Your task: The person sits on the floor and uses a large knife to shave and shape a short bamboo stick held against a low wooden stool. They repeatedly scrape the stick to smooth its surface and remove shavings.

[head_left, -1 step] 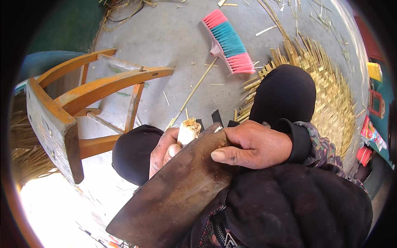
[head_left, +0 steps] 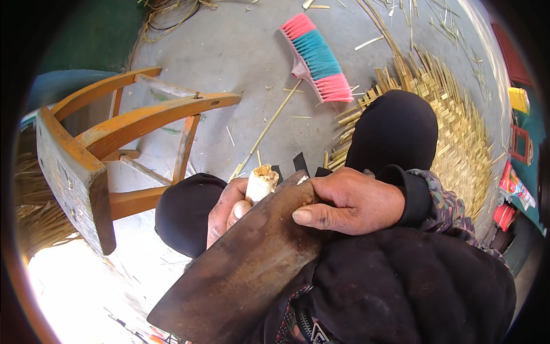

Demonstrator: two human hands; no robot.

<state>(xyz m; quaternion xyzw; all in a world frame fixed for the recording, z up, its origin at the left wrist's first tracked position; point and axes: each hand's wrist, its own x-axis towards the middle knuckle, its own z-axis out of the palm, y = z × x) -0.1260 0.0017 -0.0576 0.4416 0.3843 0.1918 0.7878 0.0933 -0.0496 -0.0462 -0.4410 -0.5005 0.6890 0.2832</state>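
A broad, dark, rust-stained cleaver blade (head_left: 240, 269) lies slantwise across my lap, from the lower left up to my right hand. My right hand (head_left: 355, 200) is closed on the upper end of the blade, its thumb flat on the near face. My left hand (head_left: 225, 211) is wrapped round a pale, stubby wooden cylinder like a handle (head_left: 262, 184), whose top end is rough and brown. Part of that hand is hidden behind the blade. Whether the cylinder is joined to the blade cannot be seen. White crumbs cling to the blade's top corner.
An orange wooden stool (head_left: 86, 172) lies tipped over at left. Ahead on the grey floor is a pink and teal broom head (head_left: 316, 57) with its thin stick. A woven strip mat (head_left: 458, 132) spreads at right beyond my knee (head_left: 395, 129). Loose strips are scattered about.
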